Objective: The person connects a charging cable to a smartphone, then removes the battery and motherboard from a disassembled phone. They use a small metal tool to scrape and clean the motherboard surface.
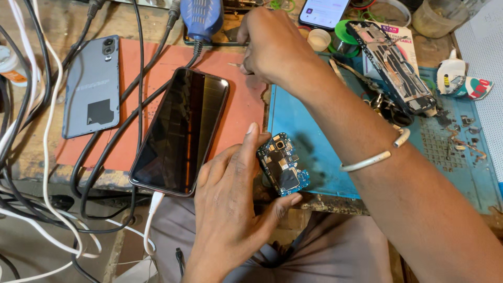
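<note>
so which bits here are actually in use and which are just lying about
In use:
- left hand holding blue circuit board
- right hand with thin tool

Lying about:
- dark-screened phone
- grey back cover
- opened phone frame
- black cables

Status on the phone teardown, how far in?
Done: grey back cover lies off on the orange mat. In hand: left hand holds the small blue circuit board; right hand grips a thin metal tool over the mat. Left: board is out, dark-screened phone lies apart, nothing reassembled.
</note>
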